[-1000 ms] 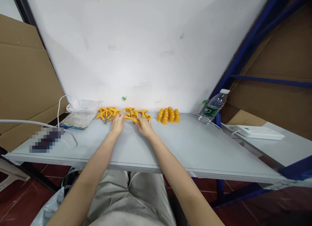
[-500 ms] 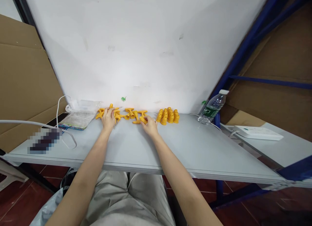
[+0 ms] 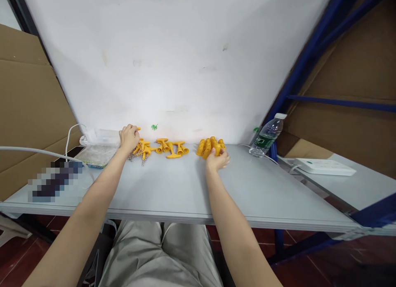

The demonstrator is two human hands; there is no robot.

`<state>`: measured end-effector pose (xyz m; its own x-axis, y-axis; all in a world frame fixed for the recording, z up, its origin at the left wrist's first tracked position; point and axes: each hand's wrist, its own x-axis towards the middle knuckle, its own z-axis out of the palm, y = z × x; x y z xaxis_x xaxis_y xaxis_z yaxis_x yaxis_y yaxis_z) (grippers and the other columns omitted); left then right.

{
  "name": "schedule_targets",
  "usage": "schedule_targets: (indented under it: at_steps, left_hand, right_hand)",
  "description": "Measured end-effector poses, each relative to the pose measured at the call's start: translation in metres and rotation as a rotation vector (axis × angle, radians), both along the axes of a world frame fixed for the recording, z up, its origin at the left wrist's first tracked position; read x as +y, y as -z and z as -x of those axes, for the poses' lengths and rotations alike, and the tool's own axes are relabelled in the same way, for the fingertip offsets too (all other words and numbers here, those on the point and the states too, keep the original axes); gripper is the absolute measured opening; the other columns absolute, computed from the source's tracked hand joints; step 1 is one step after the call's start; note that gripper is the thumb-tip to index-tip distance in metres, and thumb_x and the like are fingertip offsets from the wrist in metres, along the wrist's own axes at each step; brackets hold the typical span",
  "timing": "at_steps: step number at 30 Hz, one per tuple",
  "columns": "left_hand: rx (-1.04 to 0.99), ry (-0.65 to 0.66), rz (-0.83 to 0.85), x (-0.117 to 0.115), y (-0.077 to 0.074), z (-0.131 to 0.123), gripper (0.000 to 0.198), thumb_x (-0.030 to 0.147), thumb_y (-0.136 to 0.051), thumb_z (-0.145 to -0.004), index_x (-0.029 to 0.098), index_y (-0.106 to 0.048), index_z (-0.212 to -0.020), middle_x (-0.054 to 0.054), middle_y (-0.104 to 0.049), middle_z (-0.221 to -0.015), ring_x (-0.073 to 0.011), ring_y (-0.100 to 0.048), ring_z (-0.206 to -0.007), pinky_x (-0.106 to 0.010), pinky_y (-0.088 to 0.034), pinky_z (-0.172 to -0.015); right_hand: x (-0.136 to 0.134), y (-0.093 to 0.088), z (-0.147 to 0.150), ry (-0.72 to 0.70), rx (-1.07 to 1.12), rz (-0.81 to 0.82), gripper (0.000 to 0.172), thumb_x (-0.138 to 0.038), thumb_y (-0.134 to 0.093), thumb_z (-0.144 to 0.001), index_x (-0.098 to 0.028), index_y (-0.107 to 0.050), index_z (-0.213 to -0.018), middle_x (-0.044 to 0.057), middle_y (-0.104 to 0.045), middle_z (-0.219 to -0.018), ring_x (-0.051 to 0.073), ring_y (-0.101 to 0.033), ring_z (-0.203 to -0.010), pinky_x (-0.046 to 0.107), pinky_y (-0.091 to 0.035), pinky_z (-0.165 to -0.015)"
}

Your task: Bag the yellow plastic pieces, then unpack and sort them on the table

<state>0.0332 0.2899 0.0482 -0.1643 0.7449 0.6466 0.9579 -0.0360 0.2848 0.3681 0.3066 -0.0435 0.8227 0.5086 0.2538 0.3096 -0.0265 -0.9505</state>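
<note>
My left hand [image 3: 129, 137] is closed on a yellow T-shaped piece [image 3: 138, 129], raised over the left part of the desk. Beneath it lie several yellow corkscrews [image 3: 144, 148] with metal spirals. Several yellow T-shaped pieces with hollow ends [image 3: 173, 155] rest in the middle. To the right, yellow cups [image 3: 207, 144] stand in close rows. My right hand [image 3: 218, 159] is at the front of those rows, its fingers wrapped round a yellow cup [image 3: 218, 149].
A plastic bottle [image 3: 266, 137] leans at the back right, near a white power strip [image 3: 324, 167]. At the left are a clear plastic bag [image 3: 97, 155], a white cable [image 3: 40, 151] and a pixelated object [image 3: 54, 183]. A white panel [image 3: 173, 72] rises behind the desk [image 3: 173, 188].
My right hand has moved right, from the middle pieces to the cups. My left hand has moved up and left off the corkscrews, with a yellow piece in it. The view has shifted slightly.
</note>
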Motion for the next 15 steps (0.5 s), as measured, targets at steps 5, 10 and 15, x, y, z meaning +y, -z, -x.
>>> schedule_targets:
  at_steps: [5, 10, 15]
  left_hand:
    - [0.069, -0.055, 0.274, 0.023, 0.007, -0.001, 0.031, 0.016, -0.038, -0.088, 0.022, -0.068, -0.095, -0.012, -0.064, -0.110, -0.0298, -0.054, -0.109, -0.045, -0.039, -0.089]
    - [0.102, -0.092, 0.380, 0.038, 0.023, 0.001, 0.028, 0.019, -0.044, -0.085, 0.020, -0.067, -0.100, -0.015, -0.065, -0.114, -0.0318, -0.055, -0.111, -0.049, -0.040, -0.092]
    - [0.057, -0.100, 0.491, 0.041, 0.041, 0.005, 0.027, 0.022, -0.049, -0.081, 0.018, -0.066, -0.101, -0.018, -0.064, -0.119, -0.0345, -0.053, -0.118, -0.052, -0.041, -0.095]
  right_hand:
    - [0.016, 0.021, -0.019, 0.006, 0.099, -0.004, 0.027, -0.034, -0.052, -0.078, -0.022, -0.059, -0.100, 0.011, -0.057, -0.117, 0.033, -0.045, -0.120, 0.058, -0.032, -0.102]
    - [0.032, 0.035, -0.029, -0.030, -0.033, 0.018, 0.019, -0.035, -0.057, -0.074, -0.020, -0.062, -0.086, 0.013, -0.061, -0.099, 0.034, -0.055, -0.105, 0.060, -0.037, -0.095]
    - [0.039, 0.043, -0.034, -0.017, -0.156, -0.063, 0.020, -0.040, -0.056, -0.075, -0.021, -0.061, -0.077, 0.010, -0.058, -0.076, 0.031, -0.059, -0.084, 0.057, -0.045, -0.078]
